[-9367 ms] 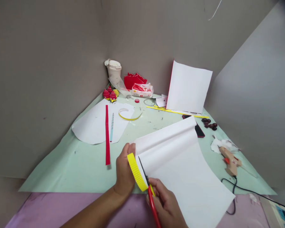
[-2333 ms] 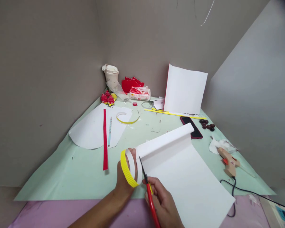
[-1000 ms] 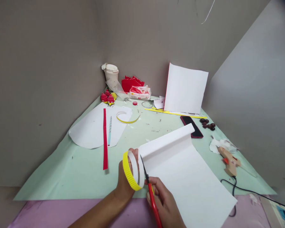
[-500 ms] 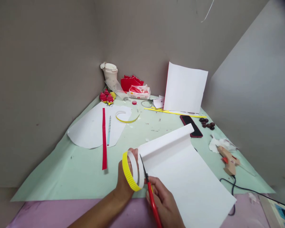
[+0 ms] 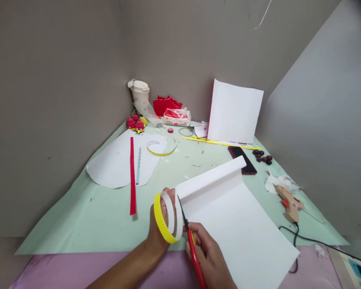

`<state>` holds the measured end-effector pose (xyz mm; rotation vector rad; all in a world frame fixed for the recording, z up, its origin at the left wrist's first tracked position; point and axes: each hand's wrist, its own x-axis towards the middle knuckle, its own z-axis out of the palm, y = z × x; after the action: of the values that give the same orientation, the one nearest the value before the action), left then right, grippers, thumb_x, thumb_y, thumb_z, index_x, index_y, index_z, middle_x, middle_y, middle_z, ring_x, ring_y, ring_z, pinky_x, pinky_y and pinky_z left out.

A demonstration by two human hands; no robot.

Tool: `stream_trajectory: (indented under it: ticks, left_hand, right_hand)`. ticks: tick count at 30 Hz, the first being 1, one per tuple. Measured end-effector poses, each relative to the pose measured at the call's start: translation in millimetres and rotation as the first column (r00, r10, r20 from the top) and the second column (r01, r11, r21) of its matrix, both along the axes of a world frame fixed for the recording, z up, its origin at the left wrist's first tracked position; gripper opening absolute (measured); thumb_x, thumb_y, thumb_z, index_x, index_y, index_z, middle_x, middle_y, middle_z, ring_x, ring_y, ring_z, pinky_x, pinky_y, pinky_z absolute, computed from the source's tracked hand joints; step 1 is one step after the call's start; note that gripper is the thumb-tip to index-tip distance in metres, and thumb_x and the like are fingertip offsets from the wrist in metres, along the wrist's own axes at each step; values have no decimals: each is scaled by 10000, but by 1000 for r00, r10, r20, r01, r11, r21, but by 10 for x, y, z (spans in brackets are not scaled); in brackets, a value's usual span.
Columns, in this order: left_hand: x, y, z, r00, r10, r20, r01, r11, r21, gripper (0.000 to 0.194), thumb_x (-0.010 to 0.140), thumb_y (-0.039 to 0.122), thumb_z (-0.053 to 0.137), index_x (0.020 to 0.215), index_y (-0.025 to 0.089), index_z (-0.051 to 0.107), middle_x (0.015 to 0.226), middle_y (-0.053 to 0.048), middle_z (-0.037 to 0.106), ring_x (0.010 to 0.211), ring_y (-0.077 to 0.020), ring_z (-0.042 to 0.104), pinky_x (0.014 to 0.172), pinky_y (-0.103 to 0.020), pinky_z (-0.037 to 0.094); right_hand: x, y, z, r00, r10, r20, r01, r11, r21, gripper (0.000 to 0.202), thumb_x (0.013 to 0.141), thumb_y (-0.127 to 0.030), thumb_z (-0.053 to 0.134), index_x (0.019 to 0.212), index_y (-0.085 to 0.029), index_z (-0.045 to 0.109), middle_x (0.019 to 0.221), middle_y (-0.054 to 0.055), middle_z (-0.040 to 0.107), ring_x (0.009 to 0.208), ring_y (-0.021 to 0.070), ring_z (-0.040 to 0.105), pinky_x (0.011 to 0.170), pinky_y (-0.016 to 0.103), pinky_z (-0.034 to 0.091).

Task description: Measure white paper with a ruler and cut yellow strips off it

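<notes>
My left hand (image 5: 169, 196) is closed on a curled paper strip (image 5: 161, 222), yellow and finely ridged outside, white inside. The strip loops around in front of the fingers and hides part of them. My right hand (image 5: 209, 255) grips red-handled scissors (image 5: 194, 253). Their dark blades point up and away, against the white end of the strip; whether they are parted is unclear. Just beyond and right of both hands lies a large white sheet (image 5: 246, 224), its far edge rolled over. A flat red strip (image 5: 132, 176) lies left of my left hand, beside a light-blue pencil (image 5: 138, 166).
A glue gun (image 5: 291, 202) with a black cord lies at right. Near the rolled edge is a phone (image 5: 248, 164), with dark beads (image 5: 263, 157) beyond. Another yellow strip (image 5: 162, 154) curls mid-table. At the back stand a white cup (image 5: 140, 94), tissue pack (image 5: 177, 117) and upright sheet (image 5: 236, 110).
Almost nothing differs. The yellow loop in my left hand has shifted very slightly left, and the scissors stay at its white end.
</notes>
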<state>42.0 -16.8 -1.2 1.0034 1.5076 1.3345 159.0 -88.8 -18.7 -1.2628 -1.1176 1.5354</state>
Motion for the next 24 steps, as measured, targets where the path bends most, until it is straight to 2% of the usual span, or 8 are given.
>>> stream_trajectory:
  ticks: [6, 11, 15, 21, 24]
  left_hand:
    - [0, 13, 9, 1000, -16, 16, 16, 1000, 17, 448, 893, 566, 512, 613, 252, 358, 524, 71, 303, 456, -119, 357, 402, -237, 323]
    - [-18, 1, 11, 999, -34, -2, 34, 998, 55, 442, 906, 548, 507, 615, 250, 357, 541, 67, 311, 480, -123, 357, 440, -253, 321]
    - [-45, -17, 41, 996, -58, -70, 64, 995, 75, 421, 921, 538, 489, 641, 249, 363, 545, 70, 309, 495, -123, 342, 472, -261, 309]
    - [-37, -3, 6, 996, -68, -59, 69, 997, 25, 430, 936, 563, 426, 652, 255, 330, 563, 66, 289, 496, -127, 342, 460, -261, 305]
    - [-33, 8, -5, 995, -60, -80, 64, 997, 41, 420, 943, 538, 422, 646, 255, 337, 564, 60, 299, 496, -130, 343, 466, -265, 314]
  right_hand:
    - [-25, 1, -23, 1000, -6, 3, 6, 1000, -15, 411, 890, -552, 624, 1080, -189, 638, 648, -45, 500, 568, 120, 391, 532, 223, 331]
    - [-25, 1, 28, 1000, -25, 6, 26, 999, -37, 427, 877, -573, 626, 1054, -186, 661, 681, -30, 531, 612, 136, 424, 582, 234, 357]
    - [-30, 2, 83, 1000, -24, 5, 24, 998, -65, 438, 858, -594, 634, 1018, -188, 677, 677, -24, 543, 616, 141, 426, 570, 228, 344]
    - [-38, -7, 98, 1000, -22, -16, 22, 999, -45, 411, 867, -567, 640, 1013, -185, 685, 662, -29, 532, 612, 138, 436, 573, 227, 359]
    - [-41, -10, 98, 1000, -11, 15, 12, 1000, -20, 400, 887, -551, 623, 1020, -177, 672, 642, -41, 502, 579, 122, 417, 542, 215, 353]
